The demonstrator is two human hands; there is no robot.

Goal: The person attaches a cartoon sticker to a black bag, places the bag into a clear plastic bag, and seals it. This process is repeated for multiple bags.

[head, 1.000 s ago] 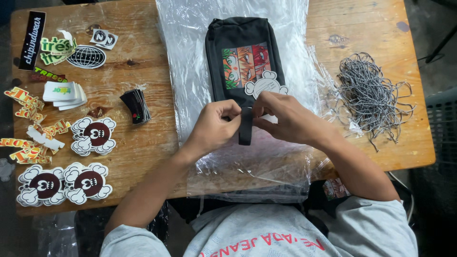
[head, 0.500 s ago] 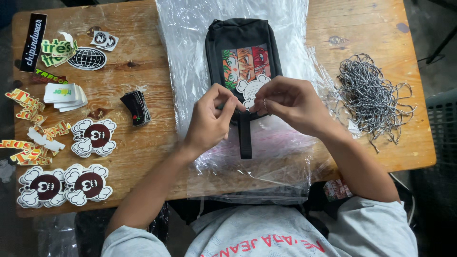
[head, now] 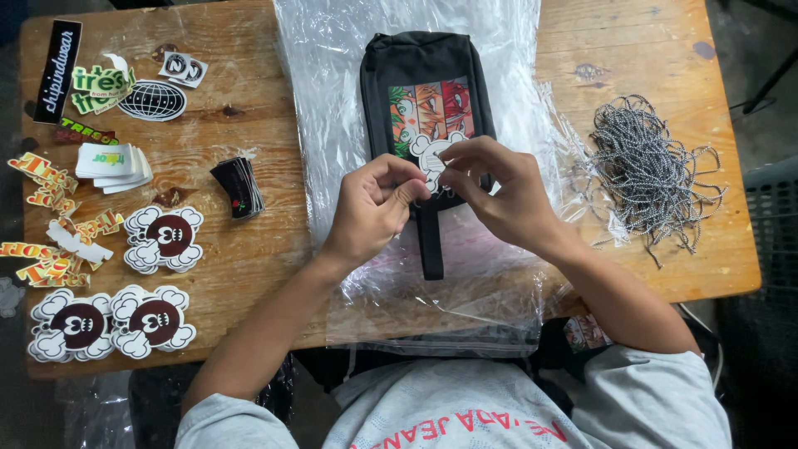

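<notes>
Black pouch (head: 426,66) lies on clear plastic sheet (head: 332,100) at table (head: 249,249) centre. Left hand (head: 370,212) and right hand (head: 499,195) meet over its near end, fingertips pinching white cloud-shaped tag (head: 430,158).

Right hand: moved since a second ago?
Yes. The right hand has moved up the black pouch, from over the strap toward the picture patch. Its fingers now pinch the white tag at the patch's lower edge.

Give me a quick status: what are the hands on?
Left hand and right hand both pinching a white cloud-shaped tag at the black pouch. Pouch lies on clear plastic. Nothing blocking.
</notes>
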